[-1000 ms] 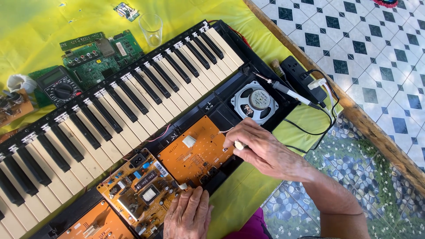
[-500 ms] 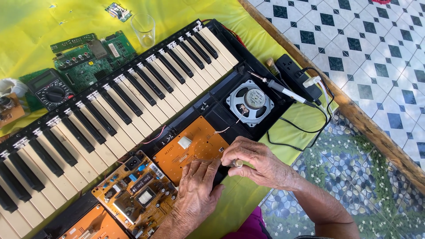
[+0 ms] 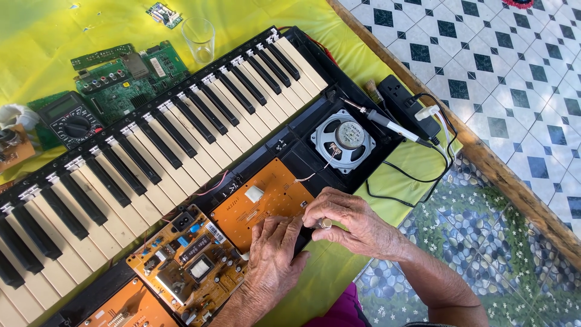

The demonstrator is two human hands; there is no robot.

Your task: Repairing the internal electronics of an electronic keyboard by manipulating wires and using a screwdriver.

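My right hand (image 3: pixel 348 221) is closed around a small metal part (image 3: pixel 326 223), pinched between thumb and fingers at the front edge of the orange circuit board (image 3: pixel 266 197). I cannot tell exactly what this part is; only its round end shows. My left hand (image 3: pixel 273 251) lies flat on the same board, fingers together, and presses it down; it grips nothing. The two hands touch each other over the right corner of the board.

The board sits inside the opened keyboard (image 3: pixel 151 151), in front of the keys. I judge the work to be in the middle: the cover is off, the inside is bare, and the board is not yet closed in again. Just left of it is a second board (image 3: pixel 190 263) with many small components. To the right, the round speaker (image 3: pixel 343 140) rests in its place, with thin wires going toward the orange board.

A soldering iron (image 3: pixel 387 124) lies beside the speaker, untouched, and its cord runs to the power strip (image 3: pixel 408 103). Farther away, on the yellow cloth (image 3: pixel 48 30), are green boards (image 3: pixel 121 79), a multimeter (image 3: pixel 72 121) and a drinking glass (image 3: pixel 198 39).
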